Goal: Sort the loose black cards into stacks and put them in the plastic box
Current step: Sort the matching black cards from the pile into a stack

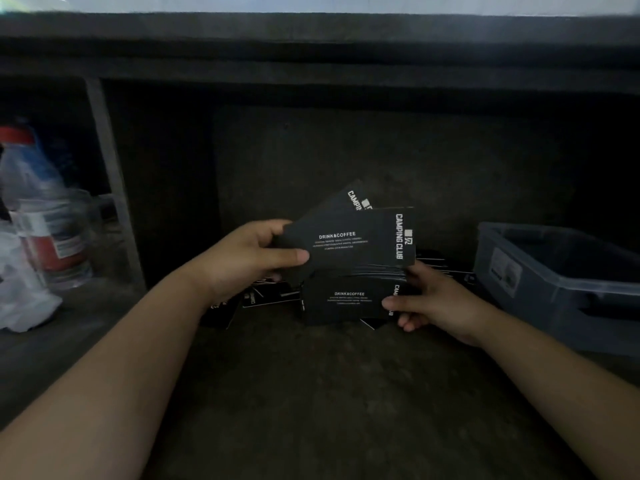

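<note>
Dim light, dark shelf (311,393) under a counter edge.

Left hand (249,258): closed on two black cards, fanned. Thumb lies across the face of the front card (356,242), fingers behind it. White print reads "DRINK&COFFEE" and "CAMPING CLUB". The rear card (341,200) sticks out above and behind the front one, tilted, with only its upper part showing.

Right hand (440,299): gripping a stack of cards (343,301) by its right end, thumb on the top face, fingers curled beneath. The stack is held just below the front card, with the card's lower edge overlapping the stack's top. Both are lifted above the middle of the shelf.

Loose cards (256,296) lie scattered on the shelf under and behind the hands: several beneath the left wrist, and more (436,259) behind the right hand, toward the box.

Plastic box (554,282): grey, open top, at the right edge of the shelf, near the right hand and not touching it. There is a label on its left wall. The inside is too dark to read.

Left edge of the shelf: a clear bottle with a red cap (31,174), a clear jar (59,237) in front of it, and a white plastic bag (20,299) in the near left corner. All blurred.
</note>
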Tool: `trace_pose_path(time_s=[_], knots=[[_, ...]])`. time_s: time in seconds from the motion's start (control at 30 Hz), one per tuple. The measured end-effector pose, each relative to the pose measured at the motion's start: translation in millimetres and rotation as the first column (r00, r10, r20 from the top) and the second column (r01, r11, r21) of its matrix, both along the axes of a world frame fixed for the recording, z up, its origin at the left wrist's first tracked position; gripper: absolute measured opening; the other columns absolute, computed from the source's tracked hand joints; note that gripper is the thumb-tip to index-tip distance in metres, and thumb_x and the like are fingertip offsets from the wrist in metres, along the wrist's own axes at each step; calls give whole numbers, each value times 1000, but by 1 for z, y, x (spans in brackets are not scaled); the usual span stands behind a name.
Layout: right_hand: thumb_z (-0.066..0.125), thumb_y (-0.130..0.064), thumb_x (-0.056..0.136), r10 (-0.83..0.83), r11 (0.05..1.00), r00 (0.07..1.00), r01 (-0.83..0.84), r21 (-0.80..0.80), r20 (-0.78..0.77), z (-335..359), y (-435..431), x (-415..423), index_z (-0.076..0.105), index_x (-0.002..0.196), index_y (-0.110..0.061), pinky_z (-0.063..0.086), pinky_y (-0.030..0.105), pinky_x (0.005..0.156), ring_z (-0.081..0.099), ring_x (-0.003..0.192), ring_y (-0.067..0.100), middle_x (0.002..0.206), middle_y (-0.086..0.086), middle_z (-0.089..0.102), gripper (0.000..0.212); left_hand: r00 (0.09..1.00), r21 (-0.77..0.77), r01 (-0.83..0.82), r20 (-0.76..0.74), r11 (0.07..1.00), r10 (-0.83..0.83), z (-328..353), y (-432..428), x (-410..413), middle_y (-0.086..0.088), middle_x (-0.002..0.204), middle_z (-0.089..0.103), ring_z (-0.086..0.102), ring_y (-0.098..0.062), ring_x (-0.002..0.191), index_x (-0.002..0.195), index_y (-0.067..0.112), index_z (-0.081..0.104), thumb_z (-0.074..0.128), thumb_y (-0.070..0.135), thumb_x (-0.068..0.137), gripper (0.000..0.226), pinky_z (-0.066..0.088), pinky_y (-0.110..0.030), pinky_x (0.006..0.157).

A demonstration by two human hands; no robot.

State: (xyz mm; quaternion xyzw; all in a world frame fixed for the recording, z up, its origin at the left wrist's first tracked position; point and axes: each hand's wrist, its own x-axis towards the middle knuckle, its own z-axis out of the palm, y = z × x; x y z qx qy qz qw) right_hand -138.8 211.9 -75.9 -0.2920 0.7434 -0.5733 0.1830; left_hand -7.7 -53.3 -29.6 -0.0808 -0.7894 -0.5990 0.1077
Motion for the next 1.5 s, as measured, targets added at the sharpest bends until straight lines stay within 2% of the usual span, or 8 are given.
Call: trace_pose_path(time_s=[0.17,0.3,0.47,0.7,0.83,0.97,1.33,1.5], knots=[[58,15,85,72,997,994,-69,-39,86,4,6,-2,50,136,-29,55,25,55,65,64,21,116,11,63,68,997,-555,-58,7,830,74,-3,9,-6,9,118,56,59,-7,109,105,24,69,71,21,89,17,45,-26,98],[57,-20,76,209,974,941,-176,-142,265,7,14,-7,45,143,-30,56,33,63,65,73,28,133,15,58,69,995,-660,-96,-49,745,84,-16,17,2,17,122,43,47,-6,116,114,36,54,72,21,87,35,40,-25,98],[89,-42,62,92,991,996,-92,94,5,1,8,-1,34,147,-41,56,30,64,69,74,24,136,5,54,102,994,-664,-101,-91,741,55,-28,21,1,23,140,26,22,0,130,149,54,15,75,24,83,94,24,-24,105],[86,-29,74,40,983,937,25,182,-348,-5,-4,18,24,148,-48,48,28,103,52,115,-7,133,-22,48,99,956,-617,-193,-292,763,5,-40,43,-15,24,145,29,21,-2,136,149,49,22,73,39,85,83,23,-23,109],[76,-40,83,1,977,955,63,205,-296,2,-3,22,23,147,-52,53,20,64,65,81,5,123,-14,53,84,957,-464,-224,-271,857,103,-40,25,-17,18,141,41,36,5,130,143,52,31,80,46,75,85,31,-20,105],[67,-44,89,-54,972,945,123,200,-323,0,-5,23,21,148,-52,52,23,62,67,73,11,132,-11,51,75,988,-416,-141,-113,898,103,-43,9,-11,19,133,51,47,6,123,138,55,38,75,53,74,74,40,-27,105],[59,-52,92,218,859,649,227,458,-729,7,-3,28,8,148,-57,40,34,109,35,137,6,159,-24,8,75,996,-476,-73,-74,876,43,-46,13,-15,21,130,49,48,13,114,135,43,46,83,29,77,70,39,-2,91],[52,-54,94,191,876,710,188,444,-677,5,-2,20,8,152,-53,30,35,117,27,142,4,161,-21,11,73,999,-528,-51,-31,847,41,-47,16,-13,19,136,38,39,14,120,144,46,34,81,34,79,81,32,0,94]])
